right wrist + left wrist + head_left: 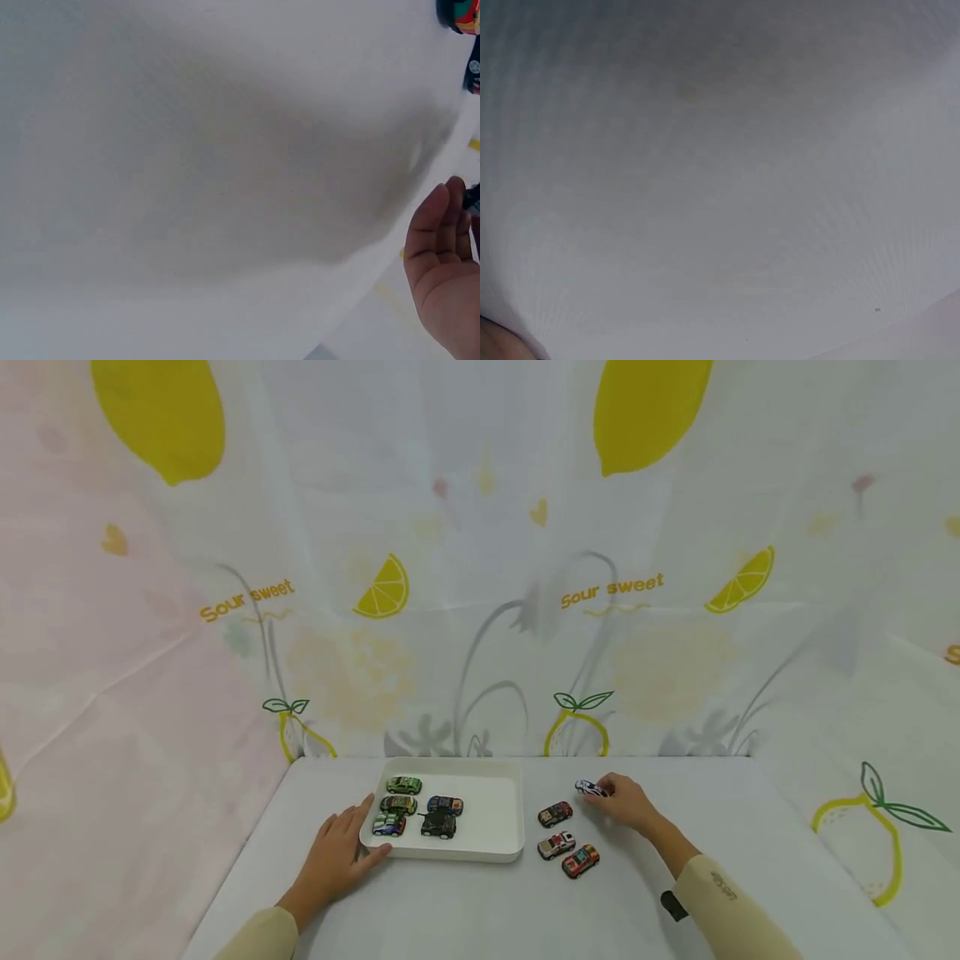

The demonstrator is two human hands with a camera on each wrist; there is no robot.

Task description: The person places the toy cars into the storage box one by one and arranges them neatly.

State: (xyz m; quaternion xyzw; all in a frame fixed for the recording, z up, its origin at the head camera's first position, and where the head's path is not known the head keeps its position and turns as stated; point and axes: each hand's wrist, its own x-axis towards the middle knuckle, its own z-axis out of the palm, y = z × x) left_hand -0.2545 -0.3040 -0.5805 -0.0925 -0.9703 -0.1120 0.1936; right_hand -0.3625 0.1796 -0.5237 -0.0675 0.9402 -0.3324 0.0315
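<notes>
My right hand (627, 802) pinches a white toy car (591, 787) with dark blue markings by its right end, at the back right of the table. In the right wrist view a sliver of that car shows at the fingertips of the right hand (442, 262). At the left end of a white tray (487, 852) rests my left hand (333, 857), its fingers extended along the side and its thumb at the front corner. Inside the tray are several toy cars, among them a green car (403, 786), a blue car (446, 805) and a black car (438, 825).
Right of the tray, a black-and-red car (556, 814), a white-and-red car (557, 845) and a red-and-yellow car (581, 862) sit on the white table (465, 910). A small black object (672, 906) lies beside the right sleeve. Lemon-printed cloth (465, 677) hangs behind.
</notes>
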